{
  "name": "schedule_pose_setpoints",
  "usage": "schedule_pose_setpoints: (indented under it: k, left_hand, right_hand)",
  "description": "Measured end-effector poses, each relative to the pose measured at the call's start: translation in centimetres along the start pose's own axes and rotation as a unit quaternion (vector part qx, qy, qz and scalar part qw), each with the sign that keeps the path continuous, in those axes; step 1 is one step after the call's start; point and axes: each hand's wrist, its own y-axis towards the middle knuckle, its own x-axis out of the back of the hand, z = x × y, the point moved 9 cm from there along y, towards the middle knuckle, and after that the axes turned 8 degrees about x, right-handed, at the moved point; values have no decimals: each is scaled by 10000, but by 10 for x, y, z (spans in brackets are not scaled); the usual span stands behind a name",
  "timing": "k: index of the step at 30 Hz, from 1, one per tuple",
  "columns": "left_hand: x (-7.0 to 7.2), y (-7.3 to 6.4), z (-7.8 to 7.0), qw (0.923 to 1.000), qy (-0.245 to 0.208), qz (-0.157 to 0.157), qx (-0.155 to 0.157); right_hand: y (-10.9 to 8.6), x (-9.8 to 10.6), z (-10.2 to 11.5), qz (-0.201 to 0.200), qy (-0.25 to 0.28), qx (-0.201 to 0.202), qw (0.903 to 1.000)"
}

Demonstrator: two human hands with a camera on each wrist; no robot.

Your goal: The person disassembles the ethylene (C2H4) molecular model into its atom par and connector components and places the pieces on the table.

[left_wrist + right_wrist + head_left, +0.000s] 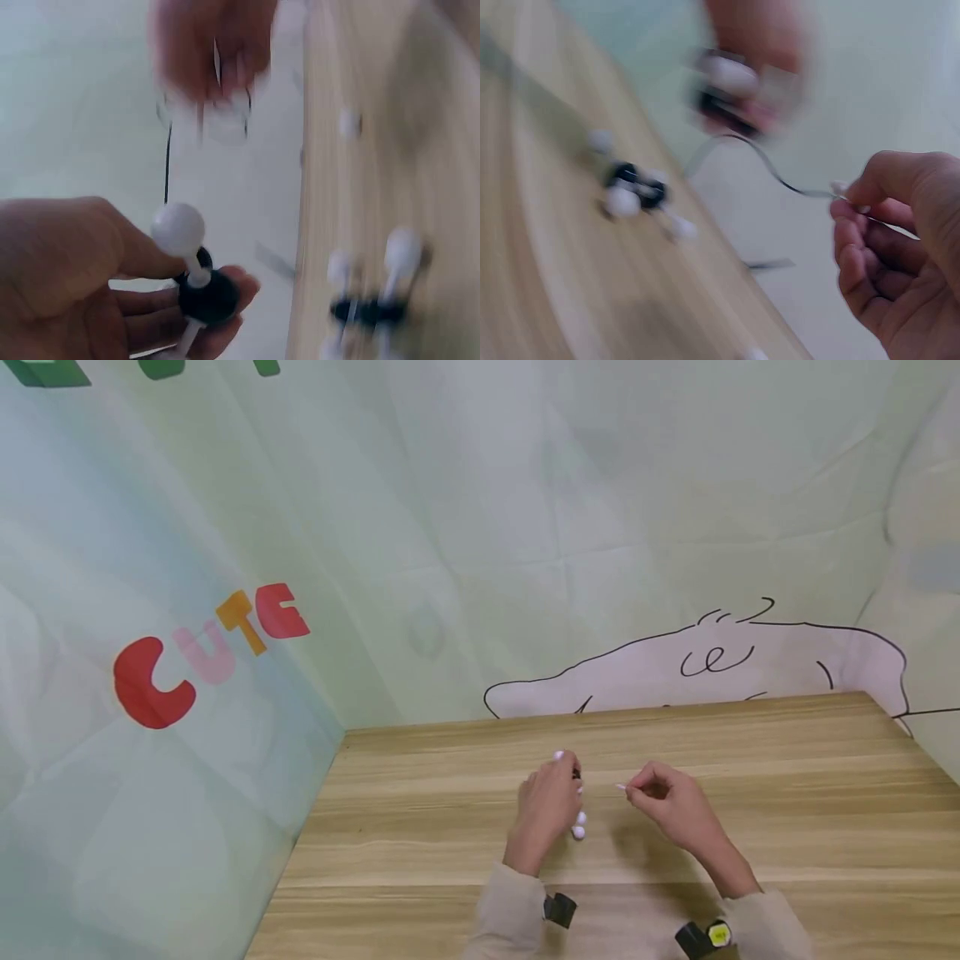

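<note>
From the head cam, the left grip (543,806) blocks most of its black-and-white plastic ball-and-stick model (210,298). Tiny white piece (621,787) in the right grip (678,810): partly covered, I can't ID it. Second black-and-white model (653,195) on woodgrain tabletop (420,835): blurred, cropped in left-wrist view.

The left hand (550,798) is curled near the far table edge (450,728). The right hand (677,810) is raised, pinched.

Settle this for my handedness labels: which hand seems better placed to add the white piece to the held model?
Probably the right hand: it pinches the white piece, whose free end points toward the left hand. The left hand is occupied, holding the model.
</note>
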Motion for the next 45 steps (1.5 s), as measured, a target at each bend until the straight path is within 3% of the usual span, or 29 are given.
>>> schedule_pose_setpoints:
  k: [4,8,19,29,35,45]
  left_hand:
    - [20,7,27,9992,-220,-277,177]
    - [26,9,27,9975,-676,-217,-60]
    - [17,6,19,9938,-1111,-5,-7]
    - [15,3,17,9889,-1482,135,34]
    - [13,3,14,9901,-1393,151,-47]
    - [13,4,11,9911,-1318,100,-162]
  right_hand:
    - [-6,28,-14,-238,-113,-170,9995]
    - [-10,37,-21,-409,-308,-105,9986]
    - [-13,21,-31,-551,-727,205,9956]
    - [-18,2,-43,-205,-945,101,9953]
    - [-21,-9,-54,96,-1083,-160,9939]
    - [-23,-18,-56,307,-1234,-178,9917]
